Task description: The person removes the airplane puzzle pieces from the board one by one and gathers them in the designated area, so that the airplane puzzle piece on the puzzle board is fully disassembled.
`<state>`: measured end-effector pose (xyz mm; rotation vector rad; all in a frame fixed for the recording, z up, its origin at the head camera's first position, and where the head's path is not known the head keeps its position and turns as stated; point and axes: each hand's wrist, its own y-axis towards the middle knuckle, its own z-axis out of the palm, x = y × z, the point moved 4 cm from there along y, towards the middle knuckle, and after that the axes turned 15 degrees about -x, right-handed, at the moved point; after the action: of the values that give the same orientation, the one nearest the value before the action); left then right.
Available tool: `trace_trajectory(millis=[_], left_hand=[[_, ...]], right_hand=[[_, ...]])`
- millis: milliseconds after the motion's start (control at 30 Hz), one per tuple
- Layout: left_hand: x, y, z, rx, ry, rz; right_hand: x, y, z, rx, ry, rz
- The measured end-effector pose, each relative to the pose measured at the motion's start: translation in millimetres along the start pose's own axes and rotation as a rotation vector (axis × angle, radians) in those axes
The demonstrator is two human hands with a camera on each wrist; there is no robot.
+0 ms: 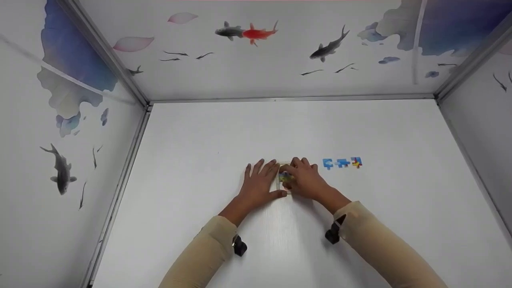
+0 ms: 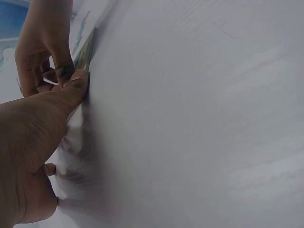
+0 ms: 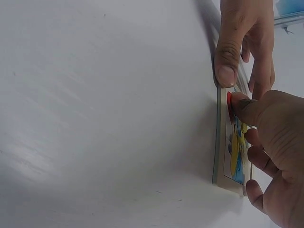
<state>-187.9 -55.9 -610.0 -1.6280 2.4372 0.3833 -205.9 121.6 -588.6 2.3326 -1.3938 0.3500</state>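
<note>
A small jigsaw puzzle in a pale wooden frame (image 3: 221, 142) lies on the white table between both hands. My left hand (image 1: 260, 184) spreads its straight fingers at the frame's left side, its thumb on the near corner. Over the frame, my right hand (image 1: 307, 180) bends its fingers and pinches a puzzle piece (image 3: 230, 100) with a red part, at the thumb tip. Yellow and blue picture parts show inside the frame in the right wrist view; the right hand covers much of the rest. In the left wrist view, the left thumb (image 2: 78, 78) touches the frame's edge.
Right of the frame, three loose puzzle pieces lie in a row: a blue one (image 1: 327, 163), another blue one (image 1: 342, 163) and a blue, red and yellow one (image 1: 357, 162). Walls with painted fish border the table (image 1: 192, 136) at the back and sides.
</note>
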Motion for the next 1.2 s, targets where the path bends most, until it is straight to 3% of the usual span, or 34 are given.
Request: trace_trajectory(millis=[400, 867, 1200], left_hand=[[-2.1, -1.1, -2.2, 0.011, -0.003, -0.005], [-2.4, 2.1, -0.8, 0.018, 0.014, -0.011], [-1.3, 1.3, -0.1, 0.021, 0.014, -0.013]], right_hand=[[6.2, -2.8, -2.2, -0.039, 0.024, -0.073], [7.3, -1.3, -2.1, -0.028, -0.057, -0.108], [-2.1, -4.8, -3.3, -0.066, -0.022, -0.110]])
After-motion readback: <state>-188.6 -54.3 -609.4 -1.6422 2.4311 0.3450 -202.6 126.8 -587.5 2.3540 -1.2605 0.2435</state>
